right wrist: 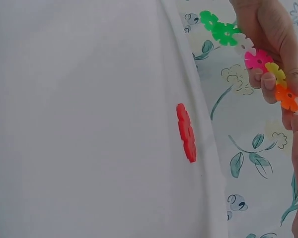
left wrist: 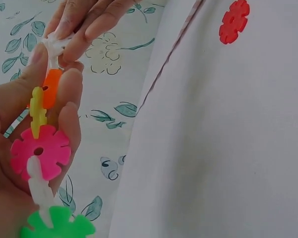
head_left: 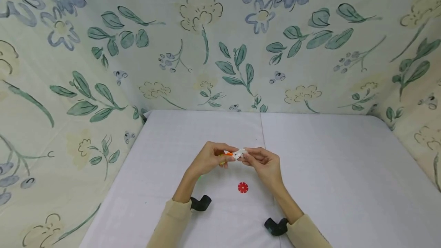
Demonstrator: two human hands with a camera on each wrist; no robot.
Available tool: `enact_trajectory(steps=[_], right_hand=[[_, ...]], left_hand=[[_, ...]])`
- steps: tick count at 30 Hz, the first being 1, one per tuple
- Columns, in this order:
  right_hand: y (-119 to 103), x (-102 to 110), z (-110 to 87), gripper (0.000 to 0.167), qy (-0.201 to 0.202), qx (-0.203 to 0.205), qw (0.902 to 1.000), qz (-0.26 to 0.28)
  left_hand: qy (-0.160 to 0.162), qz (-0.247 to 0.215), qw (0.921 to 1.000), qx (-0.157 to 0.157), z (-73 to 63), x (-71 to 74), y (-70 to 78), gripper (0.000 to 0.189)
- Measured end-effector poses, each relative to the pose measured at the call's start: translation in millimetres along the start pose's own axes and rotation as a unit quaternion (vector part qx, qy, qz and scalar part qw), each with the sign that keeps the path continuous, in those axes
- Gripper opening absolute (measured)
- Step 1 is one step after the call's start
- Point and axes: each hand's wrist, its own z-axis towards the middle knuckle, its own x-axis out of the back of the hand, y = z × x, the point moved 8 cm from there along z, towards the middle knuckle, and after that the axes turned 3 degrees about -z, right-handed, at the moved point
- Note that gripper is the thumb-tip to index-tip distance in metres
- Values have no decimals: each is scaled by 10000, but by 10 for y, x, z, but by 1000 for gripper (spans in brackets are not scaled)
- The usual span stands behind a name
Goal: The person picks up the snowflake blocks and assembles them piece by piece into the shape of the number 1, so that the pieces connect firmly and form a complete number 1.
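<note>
My left hand [head_left: 208,160] holds a chain of slotted, flower-shaped plastic discs in its fingers. In the left wrist view the chain runs from a white disc [left wrist: 53,45] through an orange disc [left wrist: 52,94], a yellow disc [left wrist: 37,110] and a pink disc [left wrist: 57,148] to another white disc [left wrist: 39,191] and a green disc [left wrist: 59,225]. A second green disc [right wrist: 208,20] ends the chain in the right wrist view. Thumb and fingers of my right hand [head_left: 266,165] pinch the white disc at the chain's upper end, partly covering it. Both hands meet there above the table.
A single red disc [head_left: 240,188] lies on the white-covered table [head_left: 330,171], just below the hands in the head view. Black wrist-camera mounts [head_left: 201,203] stick out by both sleeves. Floral cloth [head_left: 206,75] hangs behind the table and at its sides.
</note>
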Motion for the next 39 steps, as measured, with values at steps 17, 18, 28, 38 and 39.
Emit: enact_trajectory(steps=[17,18,28,38,39], right_hand=[[302,7,-57,41,-2225,-1469,9437,-1957],[334,-21,-85,42,-2540,-1494,9313,-2139],[403,-183,-219,40,-3632,-1089,8994,-2177],[420,-198,-239,28,-3647,-1152,8908,-2454],[422,-195,-239,26,-3640,-1152,8898,-2498]], left_hand=[[227,197,9981,545,-45,176,-76,30],[225,198,9979,581,-47,177,-84,29],[36,76,9988,476,-28,136,-124,28],[-177,26,9997,145,-15,57,-75,40],[-190,21,9997,135,-14,53,-75,40]])
